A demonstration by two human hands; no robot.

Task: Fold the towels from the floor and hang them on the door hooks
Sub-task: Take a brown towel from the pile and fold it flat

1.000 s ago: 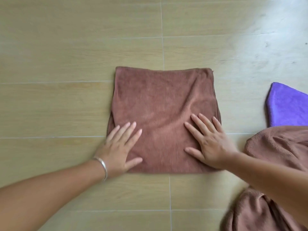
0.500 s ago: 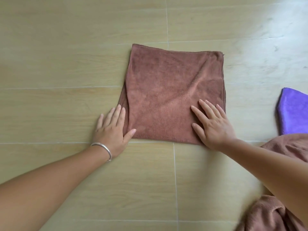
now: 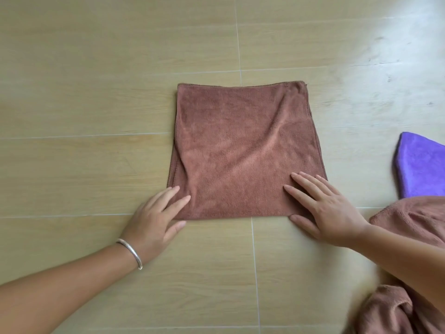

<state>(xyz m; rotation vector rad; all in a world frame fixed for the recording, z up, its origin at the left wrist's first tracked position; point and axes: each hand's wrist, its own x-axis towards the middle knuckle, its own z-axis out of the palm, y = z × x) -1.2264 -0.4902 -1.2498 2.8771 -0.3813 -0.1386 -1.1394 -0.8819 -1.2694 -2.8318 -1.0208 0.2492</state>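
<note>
I see the wood-look tiled floor point(image 3: 96, 104) filling the frame, pale grout lines crossing it. On it, at the centre, lies the folded brown towel point(image 3: 240, 150), a flat near-square with soft creases running from its 1 o'clock corner toward its 7 o'clock corner. A second, crumpled brown towel point(image 3: 414, 222) is heaped at 4 o'clock from the folded one, partly behind my right forearm, and a purple towel point(image 3: 423, 169) pokes in from the frame edge at 3 o'clock. My right hand point(image 3: 330, 213) lies flat on the folded towel's 5 o'clock corner, fingers straight and slightly spread on the cloth, thumb on the floor just below the near edge. My left hand point(image 3: 154, 218) sits at the 7 o'clock corner, fingers extended and loosely apart, fingertips resting on the towel's edge, palm and thumb on the floor beside it. A silver bangle point(image 3: 131, 253) circles my left wrist
</note>
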